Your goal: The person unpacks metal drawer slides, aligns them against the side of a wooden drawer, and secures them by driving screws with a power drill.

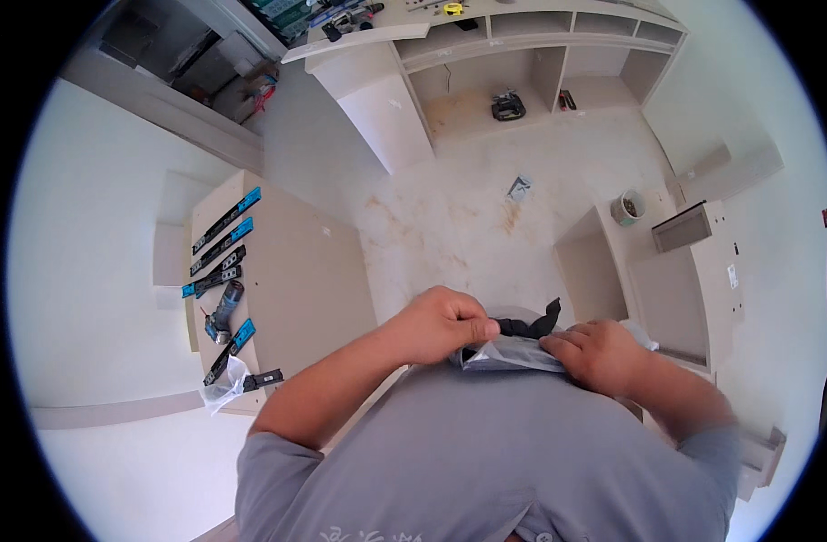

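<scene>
Close in front of my grey shirt, my left hand [441, 327] is closed, thumb against fingers, at the end of a crumpled black strip [529, 327]. Beneath the strip lies a clear plastic bag [508, 354], and something dark shows inside its left corner. The bag's far side is gripped by my right hand [599, 354], whose fingers curl over the plastic beside the strip. What the bag holds is mostly hidden by the hands and by glare on the plastic.
At left, a beige cabinet [314, 271] bears several black-and-blue drawer slides [224, 244], a cordless drill [224, 312] and another plastic bag [226, 387]. A desk unit [368, 117] stands ahead, with a power tool [507, 107] below. A bucket [627, 208] is at right.
</scene>
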Tool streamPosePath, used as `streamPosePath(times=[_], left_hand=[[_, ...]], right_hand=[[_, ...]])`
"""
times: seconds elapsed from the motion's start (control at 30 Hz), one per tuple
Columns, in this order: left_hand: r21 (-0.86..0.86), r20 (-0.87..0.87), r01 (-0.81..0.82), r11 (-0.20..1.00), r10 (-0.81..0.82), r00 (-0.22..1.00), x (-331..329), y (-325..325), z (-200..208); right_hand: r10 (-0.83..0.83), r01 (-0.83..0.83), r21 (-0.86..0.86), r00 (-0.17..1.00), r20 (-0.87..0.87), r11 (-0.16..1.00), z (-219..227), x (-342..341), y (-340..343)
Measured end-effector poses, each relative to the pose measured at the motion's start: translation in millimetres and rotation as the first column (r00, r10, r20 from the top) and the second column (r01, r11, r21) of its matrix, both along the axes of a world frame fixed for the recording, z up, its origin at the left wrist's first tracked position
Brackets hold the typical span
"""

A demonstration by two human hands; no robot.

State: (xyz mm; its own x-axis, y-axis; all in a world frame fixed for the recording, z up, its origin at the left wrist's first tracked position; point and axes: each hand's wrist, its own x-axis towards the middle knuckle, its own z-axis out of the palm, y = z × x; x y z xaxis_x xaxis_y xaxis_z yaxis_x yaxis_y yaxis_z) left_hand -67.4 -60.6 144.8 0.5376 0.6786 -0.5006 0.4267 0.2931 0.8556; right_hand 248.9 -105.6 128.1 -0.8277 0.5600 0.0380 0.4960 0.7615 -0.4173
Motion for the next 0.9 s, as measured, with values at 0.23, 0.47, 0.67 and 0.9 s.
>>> streamPosePath(times=[0.23, 0.47, 0.67, 0.9], left_hand=[[0.161, 0.415, -0.197, 0.967, 0.115, 0.903, -7.1, -12.5, 2.1], [0.224, 0.404, -0.272, 0.936, 0.165, 0.9, -2.0, -3.5, 1.5], [0.173, 0.387, -0.46, 0.871, 0.369, 0.845, 13.9, -10.8, 9.4], [0.968, 0.088, -0.102, 0.23, 0.069, 0.994, 17.8, 19.8, 39.6]], right_hand=[[-0.217, 0.202, -0.092, 0.955, -0.201, 0.975, -14.6, 9.0, 1.1], [-0.279, 0.203, -0.314, 0.934, -0.221, 0.927, 3.1, 19.0, 22.8], [-0.353, 0.209, -0.47, 0.904, -0.242, 0.858, -0.8, 12.5, 32.4], [-0.362, 0.241, -0.461, 0.912, -0.194, 0.854, 10.6, 9.7, 38.6]])
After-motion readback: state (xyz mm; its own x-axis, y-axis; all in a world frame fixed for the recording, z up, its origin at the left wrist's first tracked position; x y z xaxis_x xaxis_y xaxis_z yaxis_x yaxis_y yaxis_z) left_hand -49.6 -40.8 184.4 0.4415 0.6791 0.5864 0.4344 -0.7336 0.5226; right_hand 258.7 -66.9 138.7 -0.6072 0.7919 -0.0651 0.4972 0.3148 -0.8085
